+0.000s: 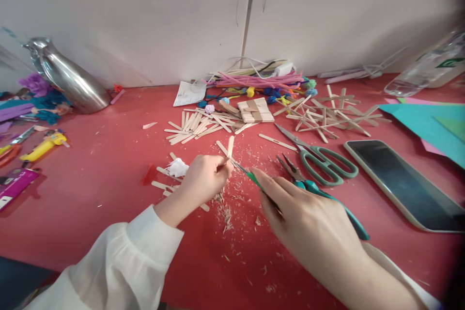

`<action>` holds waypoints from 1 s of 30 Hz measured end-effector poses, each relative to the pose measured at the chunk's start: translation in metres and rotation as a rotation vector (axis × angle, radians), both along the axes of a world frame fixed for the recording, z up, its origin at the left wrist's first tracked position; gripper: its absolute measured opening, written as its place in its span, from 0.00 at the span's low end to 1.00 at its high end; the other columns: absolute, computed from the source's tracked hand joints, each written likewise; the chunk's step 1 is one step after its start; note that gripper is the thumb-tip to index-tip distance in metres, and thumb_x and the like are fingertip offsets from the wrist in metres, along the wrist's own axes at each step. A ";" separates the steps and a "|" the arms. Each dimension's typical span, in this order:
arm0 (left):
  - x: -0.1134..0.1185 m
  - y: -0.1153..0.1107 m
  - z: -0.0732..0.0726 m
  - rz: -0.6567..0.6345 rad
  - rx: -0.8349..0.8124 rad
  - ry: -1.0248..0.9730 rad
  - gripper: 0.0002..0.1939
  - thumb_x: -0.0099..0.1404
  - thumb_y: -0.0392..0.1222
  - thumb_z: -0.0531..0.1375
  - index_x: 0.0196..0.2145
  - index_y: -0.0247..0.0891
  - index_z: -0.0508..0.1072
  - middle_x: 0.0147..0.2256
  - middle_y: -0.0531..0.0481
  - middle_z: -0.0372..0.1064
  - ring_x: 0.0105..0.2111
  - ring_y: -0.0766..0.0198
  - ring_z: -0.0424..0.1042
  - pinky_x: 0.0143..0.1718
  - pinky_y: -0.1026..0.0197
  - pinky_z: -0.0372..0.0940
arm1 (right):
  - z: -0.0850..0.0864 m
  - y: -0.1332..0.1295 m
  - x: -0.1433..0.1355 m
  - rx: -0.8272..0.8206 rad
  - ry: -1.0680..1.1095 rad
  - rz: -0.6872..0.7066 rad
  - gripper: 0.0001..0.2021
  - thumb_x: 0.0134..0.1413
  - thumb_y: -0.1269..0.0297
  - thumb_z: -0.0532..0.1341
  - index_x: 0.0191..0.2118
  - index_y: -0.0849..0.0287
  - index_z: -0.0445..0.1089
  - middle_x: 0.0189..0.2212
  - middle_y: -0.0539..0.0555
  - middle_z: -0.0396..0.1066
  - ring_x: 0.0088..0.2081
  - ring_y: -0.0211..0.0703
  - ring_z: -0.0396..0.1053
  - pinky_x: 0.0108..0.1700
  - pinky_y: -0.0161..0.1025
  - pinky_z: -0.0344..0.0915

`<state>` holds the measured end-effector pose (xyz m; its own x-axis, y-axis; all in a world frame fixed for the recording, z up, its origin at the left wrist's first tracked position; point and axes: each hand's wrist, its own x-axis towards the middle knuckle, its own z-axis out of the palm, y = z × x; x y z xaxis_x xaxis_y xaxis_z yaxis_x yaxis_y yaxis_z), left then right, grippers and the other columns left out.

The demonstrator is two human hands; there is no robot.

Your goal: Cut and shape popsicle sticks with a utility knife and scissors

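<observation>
A white sleeve [145, 247] fills the lower left of the frame, nearest the camera along with the forearm of the right hand [305, 218] at lower right. That hand is wrapped around a green-handled cutting tool [253, 179], its narrow metal tip meeting a wooden stick [230, 145] at the centre. The left hand [203, 177] pinches this stick near its lower end, fingers drawn tight, the rounded top poking up free. A second stick [221, 147] slants just beside it; whether it is gripped too, I cannot tell.

The stick should be very light, stiff along its length but thin enough to snap or split along the grain under a hard push. Dry bare wood ought to give fair grip, so a firm pinch on the flat faces, close to the cut and clear of the edge, seems best.

Pale shavings [227, 215] litter the red surface [127, 155] below. Right of centre lie scissors [327, 164] and teal-handled pliers [316, 188]; loose sticks [196, 126] fan out above the left hand.
</observation>
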<state>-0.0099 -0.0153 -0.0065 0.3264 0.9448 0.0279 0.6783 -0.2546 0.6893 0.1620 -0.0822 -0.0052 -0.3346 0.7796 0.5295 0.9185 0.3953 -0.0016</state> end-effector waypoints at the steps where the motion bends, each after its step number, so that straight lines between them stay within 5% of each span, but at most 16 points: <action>1: -0.001 0.001 -0.001 0.005 -0.027 -0.027 0.13 0.60 0.37 0.51 0.22 0.35 0.71 0.20 0.50 0.70 0.17 0.69 0.65 0.19 0.67 0.56 | 0.000 0.001 0.001 -0.029 0.061 0.007 0.15 0.55 0.70 0.50 0.42 0.64 0.72 0.21 0.51 0.73 0.14 0.39 0.67 0.13 0.35 0.52; 7: -0.006 0.005 -0.010 0.034 -0.100 -0.126 0.15 0.62 0.43 0.52 0.23 0.34 0.70 0.22 0.48 0.72 0.19 0.67 0.69 0.21 0.66 0.61 | 0.006 0.006 0.005 -0.249 0.354 0.078 0.13 0.56 0.65 0.51 0.37 0.62 0.72 0.16 0.47 0.67 0.13 0.35 0.63 0.15 0.31 0.59; 18: -0.003 0.002 -0.007 -0.005 -0.060 -0.145 0.15 0.63 0.43 0.51 0.24 0.34 0.70 0.23 0.49 0.72 0.21 0.66 0.70 0.26 0.64 0.64 | 0.006 0.007 0.005 -0.258 0.322 0.097 0.14 0.56 0.65 0.50 0.38 0.61 0.71 0.16 0.48 0.68 0.14 0.36 0.65 0.16 0.31 0.60; 24: -0.002 0.001 -0.006 -0.002 0.115 -0.039 0.16 0.63 0.43 0.50 0.21 0.35 0.68 0.19 0.50 0.68 0.19 0.68 0.65 0.22 0.66 0.57 | 0.006 0.004 0.005 -0.270 0.321 0.092 0.14 0.56 0.66 0.50 0.38 0.63 0.71 0.13 0.47 0.65 0.12 0.36 0.62 0.14 0.31 0.56; 30: 0.000 0.000 -0.010 0.012 0.358 0.032 0.19 0.63 0.42 0.49 0.15 0.38 0.57 0.14 0.55 0.56 0.16 0.70 0.55 0.20 0.65 0.49 | 0.008 0.000 0.002 -0.484 0.474 0.086 0.10 0.56 0.63 0.50 0.30 0.59 0.66 0.12 0.44 0.56 0.12 0.34 0.53 0.13 0.31 0.50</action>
<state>-0.0100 -0.0148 -0.0170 0.3209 0.8809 0.3478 0.7027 -0.4677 0.5362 0.1638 -0.0820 0.0032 -0.2236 0.9466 0.2321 0.7401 0.3198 -0.5915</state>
